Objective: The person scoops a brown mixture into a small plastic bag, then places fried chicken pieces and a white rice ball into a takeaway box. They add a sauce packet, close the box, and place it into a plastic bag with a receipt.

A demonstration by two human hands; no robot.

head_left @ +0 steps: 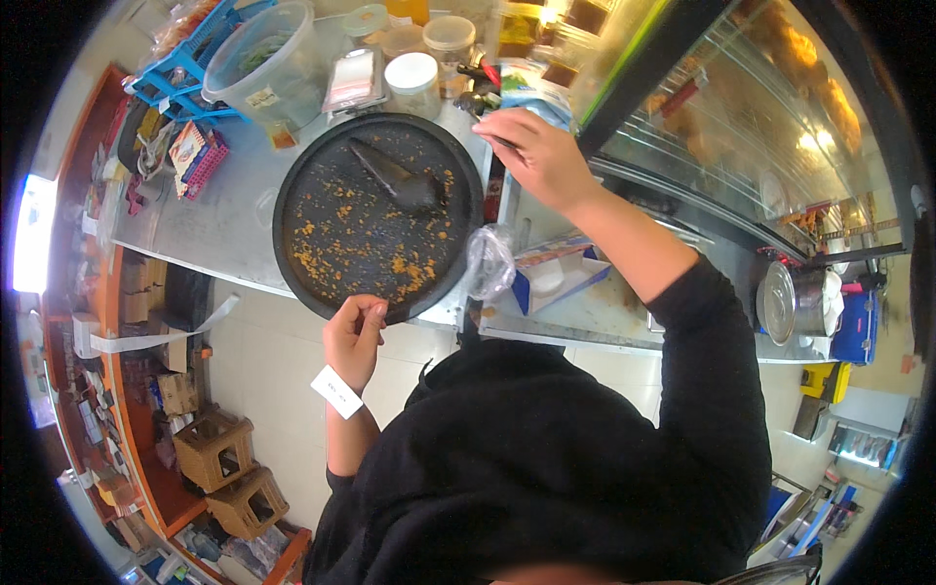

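Note:
My left hand (357, 331) is closed on the near rim of a round black tray (327, 249) scattered with golden crumbs. A dark, tapered object (398, 178) lies on the tray's far half. My right hand (531, 156) is raised at the tray's upper right, fingers bent around a thin dark item too small to name, near small black and red objects (480, 78) at the back. A crumpled clear plastic bag (489, 261) sits beside the tray's right edge.
Metal counter (224, 224); plastic tub (261, 68), blue basket (168, 68) and lidded containers (413, 86) behind the tray. At right are a blue-and-white box (561, 278), glass display cabinet (741, 107) and steel pot (792, 302). Shelving (156, 448) stands at lower left.

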